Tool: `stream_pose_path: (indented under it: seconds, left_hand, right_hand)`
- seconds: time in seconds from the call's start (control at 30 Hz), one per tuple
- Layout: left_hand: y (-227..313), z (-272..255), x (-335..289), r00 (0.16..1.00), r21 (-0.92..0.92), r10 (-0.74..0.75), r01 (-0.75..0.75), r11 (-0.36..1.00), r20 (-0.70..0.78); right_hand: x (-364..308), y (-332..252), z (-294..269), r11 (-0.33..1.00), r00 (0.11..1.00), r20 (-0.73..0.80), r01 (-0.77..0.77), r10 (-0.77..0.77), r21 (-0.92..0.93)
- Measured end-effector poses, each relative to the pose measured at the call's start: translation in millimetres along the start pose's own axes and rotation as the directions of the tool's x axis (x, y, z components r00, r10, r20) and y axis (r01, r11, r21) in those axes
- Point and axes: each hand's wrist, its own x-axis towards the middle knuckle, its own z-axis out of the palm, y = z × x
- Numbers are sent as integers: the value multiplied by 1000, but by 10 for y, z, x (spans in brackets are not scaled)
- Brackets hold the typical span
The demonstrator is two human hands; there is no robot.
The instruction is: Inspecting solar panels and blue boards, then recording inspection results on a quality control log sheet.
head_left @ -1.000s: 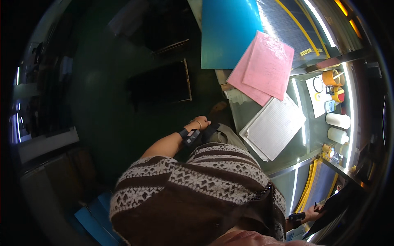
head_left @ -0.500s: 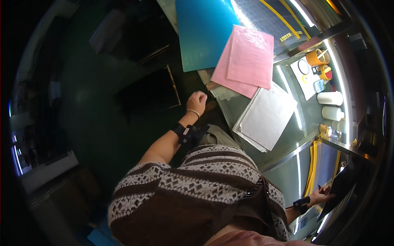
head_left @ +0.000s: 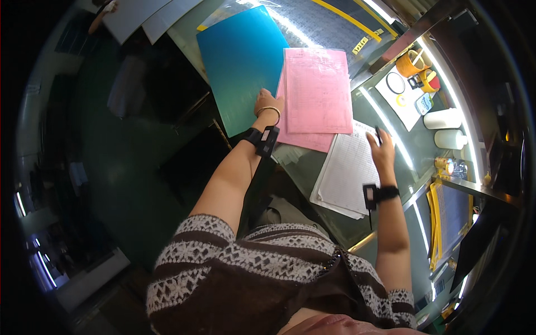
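Observation:
My left hand [head_left: 269,104] lies at the right edge of a large blue sheet [head_left: 237,61], beside pink printed forms in clear sleeves [head_left: 318,92]. Its fingers look loosely stretched and hold nothing I can see. Over the upper part of a stack of white ruled paper [head_left: 349,170] is my right hand [head_left: 383,149], with a thin dark pen [head_left: 378,134] between its fingers. The pink forms overlap the top of the white stack. Both wrists wear black straps with small boxes, and a bracelet circles my left wrist.
Orange cups [head_left: 412,63], white bottles [head_left: 444,118] and a round black ring [head_left: 395,83] stand or lie along the right of the glass-topped table [head_left: 296,162]. Yellow-edged frames [head_left: 446,223] are at lower right. Another person's hand [head_left: 109,8] shows at far upper left, by pale boards.
My right hand has come from the dark panel at lower right to above the white papers. My left hand has moved forward from beside the table onto the blue sheet. The view has shifted.

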Motion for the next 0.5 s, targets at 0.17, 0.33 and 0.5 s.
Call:
stream_pose_path:
  seconds: [0.17,0.33,0.5]
  left_hand:
    - [-69,125,169,969,-106,223,-212,972,107]
    - [-54,-124,-112,922,-103,378,-370,923,85]
    - [-507,-493,-207,898,-447,387,-441,778,-211]
  right_hand:
    - [556,-178,754,985,985,64,-153,158,-73]
    - [595,-333,721,977,971,135,-182,197,-112]
    - [474,-44,601,946,973,119,-220,197,236]
